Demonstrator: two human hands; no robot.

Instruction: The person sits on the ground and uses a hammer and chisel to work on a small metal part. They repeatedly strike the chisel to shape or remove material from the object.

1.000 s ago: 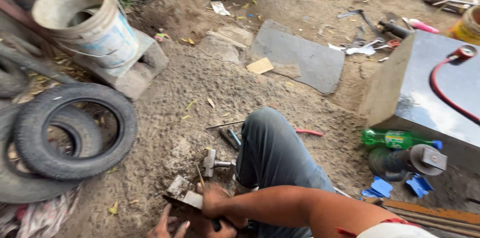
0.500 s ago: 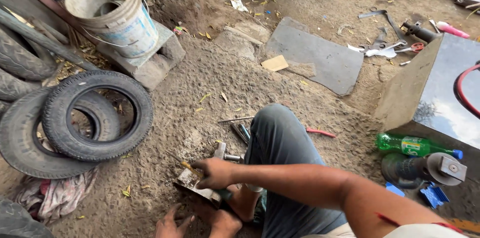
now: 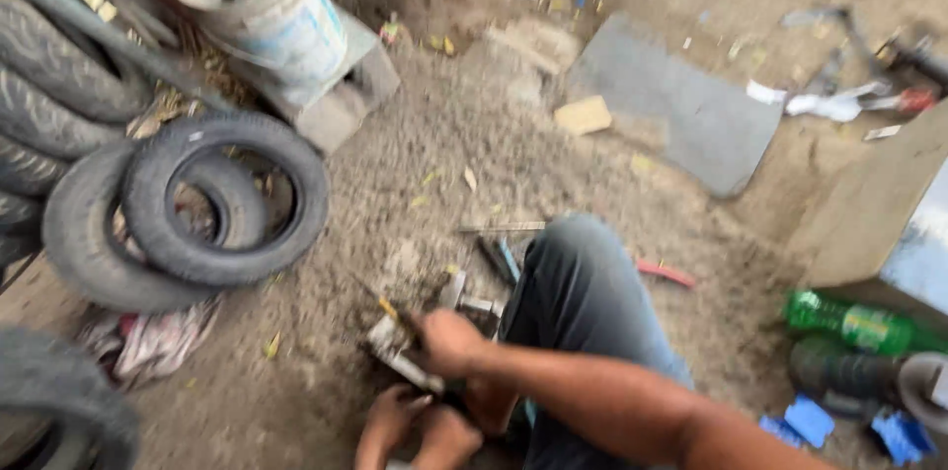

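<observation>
Right hand (image 3: 449, 340): our grip closed around a thin yellow-handled tool (image 3: 387, 309) | small grey metal part (image 3: 400, 356) on near dirt ground, by our knee | left hand (image 3: 390, 418): fingers curled just beneath it, hold unclear | work looks midway; black rubber tyres (image 3: 222, 198) left.

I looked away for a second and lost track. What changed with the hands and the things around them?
The right hand shifted slightly up over the metal part, now gripping a thin tool. The left hand stays low beside it. Tyres, bucket and green bottle lie unmoved.
</observation>
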